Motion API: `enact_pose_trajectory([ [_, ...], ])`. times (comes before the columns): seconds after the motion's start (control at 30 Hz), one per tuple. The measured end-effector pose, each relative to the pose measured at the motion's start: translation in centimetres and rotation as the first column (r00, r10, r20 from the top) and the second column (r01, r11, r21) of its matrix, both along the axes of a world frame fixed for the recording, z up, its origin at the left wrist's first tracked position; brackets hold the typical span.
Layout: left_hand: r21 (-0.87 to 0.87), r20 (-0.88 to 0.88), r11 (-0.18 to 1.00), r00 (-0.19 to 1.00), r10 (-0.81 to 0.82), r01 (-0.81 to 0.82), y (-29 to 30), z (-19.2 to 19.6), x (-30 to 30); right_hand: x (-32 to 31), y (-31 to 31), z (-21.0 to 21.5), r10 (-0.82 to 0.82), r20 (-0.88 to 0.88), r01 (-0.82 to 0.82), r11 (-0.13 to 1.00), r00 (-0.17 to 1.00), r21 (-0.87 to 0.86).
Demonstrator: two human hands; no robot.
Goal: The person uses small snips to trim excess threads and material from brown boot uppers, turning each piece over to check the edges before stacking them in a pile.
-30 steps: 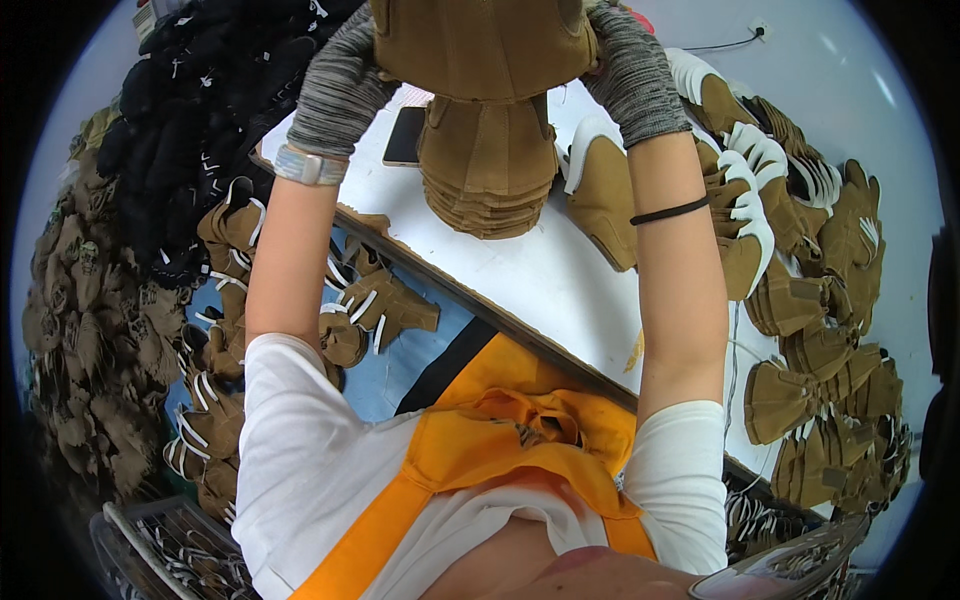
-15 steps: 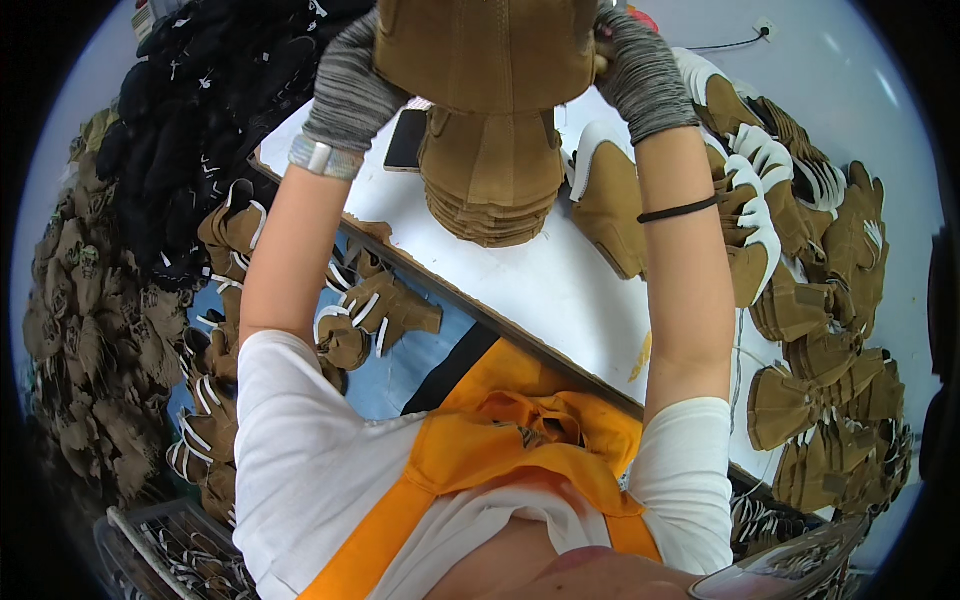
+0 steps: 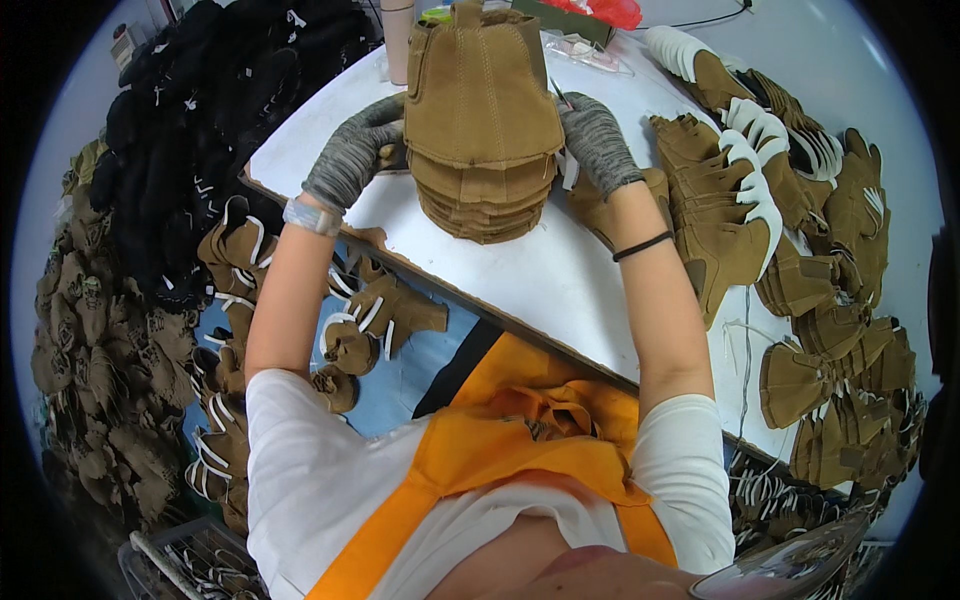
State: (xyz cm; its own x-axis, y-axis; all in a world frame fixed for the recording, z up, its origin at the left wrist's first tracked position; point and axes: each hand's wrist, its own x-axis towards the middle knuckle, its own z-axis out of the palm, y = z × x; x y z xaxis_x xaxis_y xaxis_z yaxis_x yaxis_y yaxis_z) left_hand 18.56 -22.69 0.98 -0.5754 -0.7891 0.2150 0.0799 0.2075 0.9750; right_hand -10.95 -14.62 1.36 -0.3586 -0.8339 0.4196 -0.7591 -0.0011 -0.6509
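A brown suede boot upper [image 3: 485, 95] with a pull loop on top rests on a stack of similar uppers [image 3: 482, 205] on the white table. Against its left edge is my left hand [image 3: 360, 150], in a grey knitted glove, its fingers closed on the side and partly hidden. My right hand [image 3: 602, 145], gloved alike, lies along the right edge. A thin pointed metal tool [image 3: 556, 90] sticks up from the right fingers; its lower part is hidden. Behind my right wrist lies another brown upper [image 3: 592, 212].
White-lined brown uppers [image 3: 725, 205] are piled along the table's right side. Black pieces [image 3: 215, 130] heap at the left, with brown ones [image 3: 90, 380] below. A pinkish cylinder [image 3: 398, 45] and a red plastic bag [image 3: 612, 12] stand at the back. Nearer me runs the table edge [image 3: 480, 310].
Both hands have brought the boot upper down and toward me onto the stack. The back of the table now shows. My right forearm has shifted left, uncovering more of the right-hand pile.
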Motion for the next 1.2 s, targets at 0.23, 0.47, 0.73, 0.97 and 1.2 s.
enact_pose_trajectory([
  [0.23, -0.627, -0.325, 0.724, 0.941, 0.094, -0.289, 4.5, 7.4, -3.4, 4.8, 2.8, 9.7, 0.355, -0.032, -0.273, 0.656, 0.934, -0.704],
  [0.47, -0.802, -0.122, 0.528, 0.942, 0.313, -0.28, 5.5, 5.8, -5.8, 7.1, 4.1, 6.1, 0.376, -0.132, -0.377, 0.71, 0.917, -0.594],
  [0.73, -0.872, -0.29, 0.364, 0.944, 0.155, -0.328, 4.2, 3.3, -7.8, 4.2, 7.0, 3.2, 0.268, -0.151, -0.306, 0.774, 0.951, -0.554],
  [0.97, -0.743, -0.276, 0.585, 0.945, 0.176, -0.326, 6.1, 1.8, -7.7, -8.0, 18.8, 3.7, -0.082, 0.306, 0.193, 0.916, 0.949, -0.352],
  [1.2, -0.728, -0.225, 0.507, 0.859, 0.459, -0.461, 11.4, -0.3, -6.6, -5.4, 22.0, -4.9, -0.262, -0.284, 0.319, 0.931, 0.923, 0.179],
])
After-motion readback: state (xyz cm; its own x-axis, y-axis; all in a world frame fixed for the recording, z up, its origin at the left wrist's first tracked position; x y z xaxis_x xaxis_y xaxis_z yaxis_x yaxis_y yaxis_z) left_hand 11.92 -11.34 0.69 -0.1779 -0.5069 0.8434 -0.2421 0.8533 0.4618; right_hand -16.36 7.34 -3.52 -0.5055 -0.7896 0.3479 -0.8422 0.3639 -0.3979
